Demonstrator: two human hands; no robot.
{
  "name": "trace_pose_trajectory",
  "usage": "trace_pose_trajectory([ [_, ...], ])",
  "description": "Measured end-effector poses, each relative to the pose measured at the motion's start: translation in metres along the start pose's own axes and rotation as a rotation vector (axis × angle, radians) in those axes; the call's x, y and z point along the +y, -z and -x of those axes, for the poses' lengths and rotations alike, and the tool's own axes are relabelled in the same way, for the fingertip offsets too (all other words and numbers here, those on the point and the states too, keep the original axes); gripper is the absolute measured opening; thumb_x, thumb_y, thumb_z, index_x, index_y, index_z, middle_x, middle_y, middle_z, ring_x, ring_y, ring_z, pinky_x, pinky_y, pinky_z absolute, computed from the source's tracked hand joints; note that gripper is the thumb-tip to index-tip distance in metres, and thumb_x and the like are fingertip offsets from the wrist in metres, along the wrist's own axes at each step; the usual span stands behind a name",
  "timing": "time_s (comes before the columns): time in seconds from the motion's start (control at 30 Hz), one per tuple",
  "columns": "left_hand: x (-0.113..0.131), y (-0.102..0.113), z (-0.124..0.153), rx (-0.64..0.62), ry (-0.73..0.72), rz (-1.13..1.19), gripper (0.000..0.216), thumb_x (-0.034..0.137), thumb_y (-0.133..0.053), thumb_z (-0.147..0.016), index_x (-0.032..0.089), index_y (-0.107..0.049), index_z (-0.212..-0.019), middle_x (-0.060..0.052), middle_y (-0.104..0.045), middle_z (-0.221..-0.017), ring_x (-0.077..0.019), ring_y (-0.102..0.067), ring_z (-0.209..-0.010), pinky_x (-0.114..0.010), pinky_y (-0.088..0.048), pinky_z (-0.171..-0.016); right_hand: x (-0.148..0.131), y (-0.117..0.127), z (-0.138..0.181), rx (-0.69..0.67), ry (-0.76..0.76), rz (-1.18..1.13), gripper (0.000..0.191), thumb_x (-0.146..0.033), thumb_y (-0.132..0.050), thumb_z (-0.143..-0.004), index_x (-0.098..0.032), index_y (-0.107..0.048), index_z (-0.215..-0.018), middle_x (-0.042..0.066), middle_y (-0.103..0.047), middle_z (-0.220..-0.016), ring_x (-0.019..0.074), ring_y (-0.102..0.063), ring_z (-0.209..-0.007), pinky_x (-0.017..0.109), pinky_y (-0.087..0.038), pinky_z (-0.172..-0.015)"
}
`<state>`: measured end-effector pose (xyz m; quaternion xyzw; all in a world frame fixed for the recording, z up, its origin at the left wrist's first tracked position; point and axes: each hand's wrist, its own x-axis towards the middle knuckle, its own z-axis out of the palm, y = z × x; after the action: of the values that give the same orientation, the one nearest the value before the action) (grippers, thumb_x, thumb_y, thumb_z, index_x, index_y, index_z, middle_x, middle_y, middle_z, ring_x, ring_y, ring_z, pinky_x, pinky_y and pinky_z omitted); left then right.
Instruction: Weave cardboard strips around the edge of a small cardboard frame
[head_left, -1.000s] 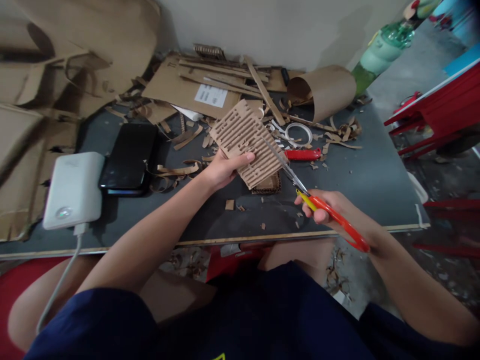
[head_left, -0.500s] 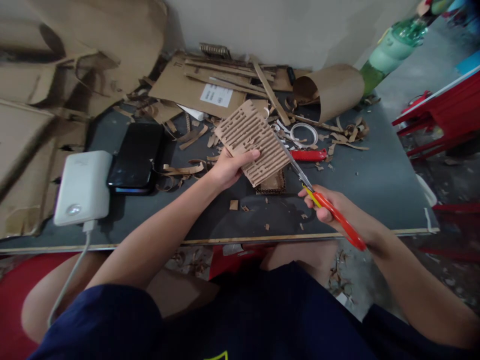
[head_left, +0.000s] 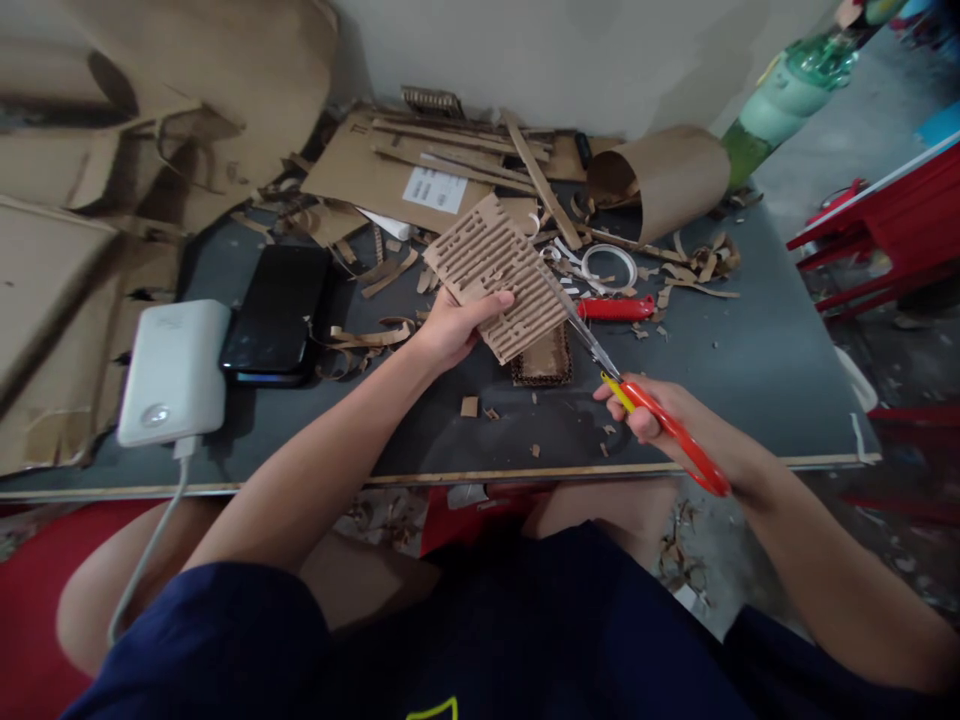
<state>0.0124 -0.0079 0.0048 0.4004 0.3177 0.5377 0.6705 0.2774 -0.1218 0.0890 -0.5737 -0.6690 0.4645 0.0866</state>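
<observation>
My left hand (head_left: 459,325) grips a piece of corrugated cardboard (head_left: 499,270) by its lower left edge, thumb on top of the exposed ridges. In my right hand (head_left: 649,410) is a pair of scissors (head_left: 675,430) with red and yellow handles. The blades lie along the right edge of the cardboard; whether they are parted there I cannot tell. Below the held piece, a small layered cardboard block (head_left: 544,362) rests on the table, partly covered. A red-handled tool (head_left: 616,308) lies just behind the scissors.
On the left are a white power bank (head_left: 174,370) with a cable, a black device (head_left: 277,310) and large cardboard sheets (head_left: 52,290). Cardboard strips (head_left: 457,150), a white ring (head_left: 609,268), a cardboard tube (head_left: 667,185) and a green bottle (head_left: 787,105) stand or lie toward the back.
My left hand and the cardboard have shifted slightly left and up, uncovering more of the small block. The scissors stay along the cardboard's right edge. The whole view has moved a little.
</observation>
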Motion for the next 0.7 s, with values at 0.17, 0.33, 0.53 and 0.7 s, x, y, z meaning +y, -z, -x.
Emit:
trace_pose_trajectory([
  [0.17, -0.0017, -0.0018, 0.0009, -0.005, -0.017, 0.014, 0.073, 0.044, -0.097, -0.051, 0.023, -0.063, -0.112, -0.006, -0.073, -0.109, -0.0356, -0.067, -0.117, -0.052, -0.057, -0.104, -0.0045, -0.0015, 0.0015, 0.008, 0.005, 0.015, 0.078, -0.090, -0.044, -0.078, -0.018, -0.062, -0.103, 0.006, -0.061, -0.083, 0.0149, -0.049, -0.065, 0.032, -0.042, -0.061],
  [0.33, -0.0027, -0.0010, 0.0009, -0.032, -0.018, 0.014, 0.071, 0.045, -0.096, -0.054, 0.024, -0.063, -0.113, -0.007, -0.073, -0.110, -0.0357, -0.066, -0.119, -0.052, -0.056, -0.105, -0.0080, -0.0006, 0.0034, 0.022, -0.005, -0.017, 0.084, -0.092, -0.042, -0.076, -0.017, -0.061, -0.110, 0.006, -0.061, -0.085, 0.0155, -0.050, -0.067, 0.032, -0.044, -0.061],
  [0.53, -0.0004, -0.0004, 0.0003, 0.004, -0.019, 0.002, 0.069, 0.045, -0.095, -0.055, 0.023, -0.064, -0.111, -0.007, -0.073, -0.114, -0.0367, -0.064, -0.123, -0.052, -0.056, -0.105, -0.0080, -0.0018, 0.0051, 0.006, -0.077, -0.028, 0.076, -0.086, -0.046, -0.078, -0.019, -0.061, -0.109, 0.006, -0.061, -0.088, 0.0180, -0.055, -0.074, 0.034, -0.048, -0.067],
  [0.7, 0.0021, -0.0001, -0.0013, 0.010, -0.050, -0.004, 0.070, 0.045, -0.095, -0.054, 0.023, -0.063, -0.112, -0.008, -0.072, -0.115, -0.0377, -0.064, -0.122, -0.054, -0.056, -0.105, -0.0069, -0.0036, 0.0012, 0.003, -0.058, -0.013, 0.073, -0.083, -0.048, -0.079, -0.018, -0.063, -0.109, 0.007, -0.062, -0.087, 0.0174, -0.055, -0.072, 0.032, -0.049, -0.064],
])
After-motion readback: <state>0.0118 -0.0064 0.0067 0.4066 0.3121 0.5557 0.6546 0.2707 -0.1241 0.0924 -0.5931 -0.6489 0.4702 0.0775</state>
